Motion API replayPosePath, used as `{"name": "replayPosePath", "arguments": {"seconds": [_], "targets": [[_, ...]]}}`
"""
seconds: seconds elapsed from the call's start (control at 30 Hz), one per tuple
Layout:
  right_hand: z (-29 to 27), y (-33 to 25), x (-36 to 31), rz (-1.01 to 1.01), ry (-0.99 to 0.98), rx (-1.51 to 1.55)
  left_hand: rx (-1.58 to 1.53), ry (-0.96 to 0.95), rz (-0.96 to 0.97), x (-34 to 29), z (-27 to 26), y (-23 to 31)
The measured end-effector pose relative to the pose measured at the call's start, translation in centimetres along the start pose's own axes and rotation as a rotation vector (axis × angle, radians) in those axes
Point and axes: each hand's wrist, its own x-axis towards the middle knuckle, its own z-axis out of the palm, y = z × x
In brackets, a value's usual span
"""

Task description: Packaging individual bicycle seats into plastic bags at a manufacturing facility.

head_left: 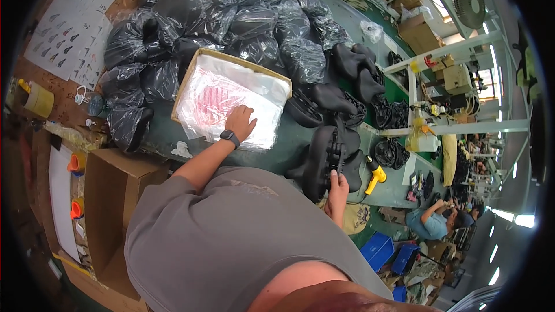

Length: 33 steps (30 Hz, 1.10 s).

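Note:
My left hand (241, 122), with a dark watch at its wrist, rests on a stack of clear plastic bags (214, 101). Its fingers are spread over the top bag. The bags lie in a shallow cardboard box (243, 64), and some spill over its near edge. My right hand (337, 194) grips a black bicycle saddle (321, 159) tilted on its side, with the ribbed underside turned right. Other black saddles (350, 165) lie right behind it.
Many saddles wrapped in clear plastic (248, 23) are heaped beyond the box. A yellow heat gun (375, 175) lies to the right of the held saddle. An open carton (115, 208) stands at left. Blue bins (377, 250) and a co-worker (426, 223) are at right.

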Motion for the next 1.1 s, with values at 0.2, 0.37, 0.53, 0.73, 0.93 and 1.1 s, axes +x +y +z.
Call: {"name": "replayPosePath", "arguments": {"seconds": [0.2, 0.37, 0.53, 0.73, 0.93, 1.1], "targets": [[1.7, 10.6, 2.3, -0.319, -0.091, -0.761, 0.124, -0.184, -0.145, 0.6, 4.3, -1.8], [2.0, 10.8, 2.8, -0.349, -0.07, -0.658, 0.001, -0.189, -0.145, -0.1, 4.6, -3.3], [-0.4, 12.5, 8.1, -0.577, 0.306, -1.047, -0.201, -0.078, -0.183, -1.8, 3.0, -4.5], [-0.4, 20.5, 9.2, -0.208, -0.248, -0.849, -0.571, 0.004, -0.475, -4.3, 2.0, -4.7], [4.8, 14.2, 14.2, 0.312, 0.005, -0.141, -0.469, -0.114, -0.336, -4.1, 1.2, -3.2], [11.1, 7.1, 14.9, 0.681, -0.655, -0.638, -0.249, -0.292, -0.334, -3.4, 1.2, -0.9]]}}
